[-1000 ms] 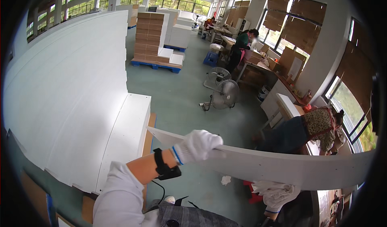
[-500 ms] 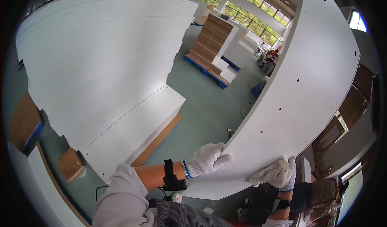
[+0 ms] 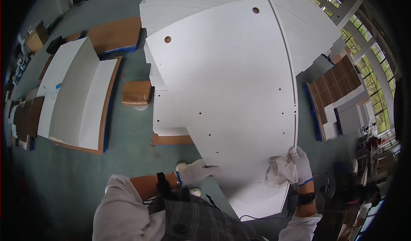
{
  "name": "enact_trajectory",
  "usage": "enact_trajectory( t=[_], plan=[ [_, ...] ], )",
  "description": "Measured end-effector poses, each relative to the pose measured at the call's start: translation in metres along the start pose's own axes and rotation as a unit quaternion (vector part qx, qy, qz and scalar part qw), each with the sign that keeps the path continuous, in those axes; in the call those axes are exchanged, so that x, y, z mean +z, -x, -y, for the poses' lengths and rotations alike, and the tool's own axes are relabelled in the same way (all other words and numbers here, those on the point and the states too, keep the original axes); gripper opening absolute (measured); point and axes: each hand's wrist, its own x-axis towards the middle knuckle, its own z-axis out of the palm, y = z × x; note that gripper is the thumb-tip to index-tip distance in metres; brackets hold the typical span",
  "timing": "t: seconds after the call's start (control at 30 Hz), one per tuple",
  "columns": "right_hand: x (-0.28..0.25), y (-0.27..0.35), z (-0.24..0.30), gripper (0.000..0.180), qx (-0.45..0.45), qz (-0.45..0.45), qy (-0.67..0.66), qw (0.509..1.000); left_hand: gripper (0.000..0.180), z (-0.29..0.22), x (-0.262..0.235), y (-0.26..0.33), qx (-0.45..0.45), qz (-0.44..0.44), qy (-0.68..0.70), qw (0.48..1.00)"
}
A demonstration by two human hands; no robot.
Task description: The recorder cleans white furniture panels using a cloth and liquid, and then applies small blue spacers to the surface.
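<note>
I hold a large white panel (image 3: 231,95) with drilled holes, flat in front of me. My left hand (image 3: 197,171), in a white glove, grips its near left edge. At the panel's right edge, my gloved right hand (image 3: 299,166) presses a crumpled white cloth (image 3: 278,174) against the surface. The panel hangs over a stack of white boards (image 3: 171,125).
A pallet with stacked white panels (image 3: 77,100) lies on the green floor at left. A small brown block (image 3: 137,93) sits between the stacks. Brown and white board stacks (image 3: 334,100) stand at right, near windows. More white sheets (image 3: 205,1) lie beyond.
The view has swung downward. The panel went from edge-on, to tilted upright, to lying flat before me. My right hand with the cloth has come onto its right edge.
</note>
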Motion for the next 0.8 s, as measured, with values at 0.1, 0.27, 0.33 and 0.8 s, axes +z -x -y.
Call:
enact_trajectory(
  t=[0.1, 0.27, 0.33, 0.8],
  plan=[
    [0.048, -0.062, 0.013, 0.042, 0.004, 0.066, 0.273, 0.96, 0.035, 0.067, 0.008, 0.007, -0.071, -0.026, 0.34, 0.938],
    [0.15, -0.145, 0.04, 0.052, -0.04, 0.185, 0.459, 0.868, 0.049, 0.172, 0.026, -0.019, -0.13, 0.008, 0.667, 0.734],
    [0.179, -0.182, 0.031, 0.055, -0.065, 0.217, 0.482, 0.846, 0.05, 0.243, 0.054, -0.042, -0.164, 0.102, 0.832, 0.519],
    [0.348, -0.335, -0.063, 0.053, -0.113, 0.389, 0.551, 0.729, 0.039, 0.228, 0.073, -0.137, -0.18, -0.227, 0.823, 0.488]
  ],
)
